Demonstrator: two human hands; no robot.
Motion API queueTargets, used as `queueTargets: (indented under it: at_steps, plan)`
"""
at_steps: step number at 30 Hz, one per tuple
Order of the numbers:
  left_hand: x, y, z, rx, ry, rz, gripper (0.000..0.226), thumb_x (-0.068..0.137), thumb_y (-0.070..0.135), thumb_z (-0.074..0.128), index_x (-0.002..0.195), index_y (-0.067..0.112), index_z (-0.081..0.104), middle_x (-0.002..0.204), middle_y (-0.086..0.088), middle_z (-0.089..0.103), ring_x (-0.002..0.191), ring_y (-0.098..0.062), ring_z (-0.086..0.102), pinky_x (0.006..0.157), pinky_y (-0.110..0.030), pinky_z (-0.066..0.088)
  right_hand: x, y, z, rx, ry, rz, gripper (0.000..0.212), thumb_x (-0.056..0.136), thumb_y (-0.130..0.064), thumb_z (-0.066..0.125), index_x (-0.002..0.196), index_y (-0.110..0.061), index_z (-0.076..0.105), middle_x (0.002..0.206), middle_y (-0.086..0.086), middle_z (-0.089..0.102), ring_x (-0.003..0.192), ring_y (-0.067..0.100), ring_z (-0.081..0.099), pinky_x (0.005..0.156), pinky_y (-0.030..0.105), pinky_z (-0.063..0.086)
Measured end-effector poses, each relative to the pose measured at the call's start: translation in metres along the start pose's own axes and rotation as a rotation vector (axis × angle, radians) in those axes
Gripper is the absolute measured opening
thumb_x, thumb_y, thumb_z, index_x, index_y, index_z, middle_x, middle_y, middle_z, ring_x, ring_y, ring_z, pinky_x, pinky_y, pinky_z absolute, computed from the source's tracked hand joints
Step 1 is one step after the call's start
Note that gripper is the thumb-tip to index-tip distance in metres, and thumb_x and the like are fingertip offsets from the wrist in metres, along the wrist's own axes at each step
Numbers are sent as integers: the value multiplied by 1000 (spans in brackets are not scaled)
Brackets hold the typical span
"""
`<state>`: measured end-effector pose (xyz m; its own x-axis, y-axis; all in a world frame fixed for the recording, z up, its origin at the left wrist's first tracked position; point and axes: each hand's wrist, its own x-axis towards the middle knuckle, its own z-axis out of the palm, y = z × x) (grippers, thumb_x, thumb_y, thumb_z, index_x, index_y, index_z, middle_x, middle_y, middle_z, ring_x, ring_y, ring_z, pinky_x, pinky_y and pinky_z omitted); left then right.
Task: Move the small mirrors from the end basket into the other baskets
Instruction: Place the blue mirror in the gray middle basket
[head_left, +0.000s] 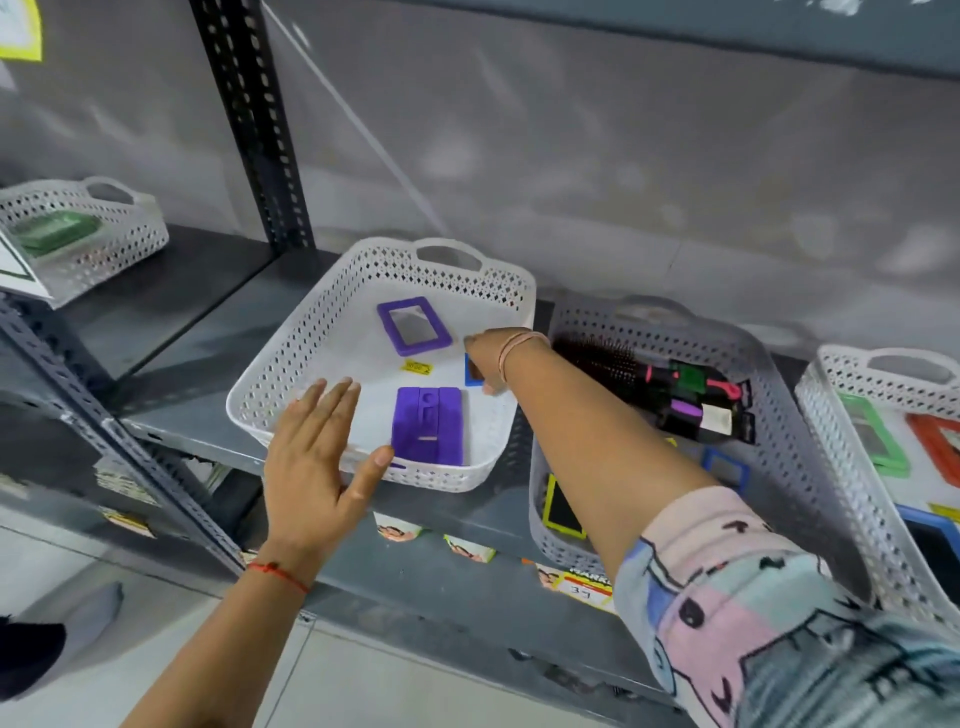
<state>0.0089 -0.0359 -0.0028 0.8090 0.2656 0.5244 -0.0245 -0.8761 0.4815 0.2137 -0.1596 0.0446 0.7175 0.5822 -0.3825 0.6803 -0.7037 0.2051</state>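
A white perforated basket sits on the grey shelf in the middle of the view. Inside lie a purple-framed mirror face up at the back and another purple mirror face down at the front. My right hand reaches into the basket's right side, fingers closed on a small blue-framed mirror, mostly hidden by the hand. My left hand hovers flat and open over the basket's front rim, holding nothing.
A grey basket to the right holds hair brushes, a yellow-framed mirror and a blue-framed one. Further right a white basket holds green, orange and blue mirrors. Another basket sits far left behind a black upright post.
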Motion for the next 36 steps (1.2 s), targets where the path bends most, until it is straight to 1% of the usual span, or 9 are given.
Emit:
queueTargets:
  at_steps: [5,10,12,16,24,26,29,33,36]
  plan:
    - [0,-2,2,19,32,29,81,85,67,22,134,4,39,138,-10,40,129,-24,32,109,-29,15,5,2,5,47,35,14,40,85,-17,63,122,-3,56,125,16,60,110,34,60,87,36,49]
    - [1,-2,3,34,18,37,82,85,68,22,133,5,41,138,-12,42,129,-26,35,108,-33,17,6,4,10,145,143,30,33,80,-13,66,112,-4,61,117,16,63,101,34,63,75,31,47]
    - [0,-1,1,57,-2,38,83,84,68,22,132,3,42,136,-18,47,127,-33,39,107,-38,20,2,7,9,282,217,17,34,78,-16,68,110,-6,61,117,16,64,104,32,62,78,30,47]
    - [-1,3,-4,97,-61,4,86,82,71,23,130,2,44,134,-21,49,126,-38,41,108,-49,24,-29,15,3,710,439,-39,66,72,-16,78,132,-8,51,134,9,58,123,23,53,103,28,39]
    - [1,10,-12,149,-108,33,91,79,74,23,122,-1,51,117,-26,59,108,-41,51,96,-51,36,-139,57,18,967,703,-22,75,63,-6,82,131,-9,52,131,9,60,119,9,52,104,18,34]
    - [1,9,-11,153,-107,33,92,79,75,21,125,-1,48,123,-27,56,113,-42,48,99,-50,33,-169,73,29,915,683,34,74,63,-6,82,131,-9,53,132,9,59,120,14,53,105,21,35]
    - [1,5,-9,146,-94,22,93,79,75,20,130,1,43,130,-27,50,121,-42,42,105,-50,27,-203,92,53,825,593,155,73,62,-4,83,129,-8,54,130,9,60,114,13,54,91,11,34]
    - [-1,3,-6,138,-81,10,93,79,75,18,131,2,43,133,-26,48,125,-41,39,108,-49,24,-224,97,85,783,379,263,71,63,1,81,128,-4,53,130,14,58,120,26,55,99,27,40]
    - [-1,2,-4,131,-70,3,93,78,75,17,131,3,42,134,-26,47,127,-41,36,109,-48,21,-235,96,105,721,253,321,68,64,3,80,127,-4,54,129,14,59,118,27,56,97,29,42]
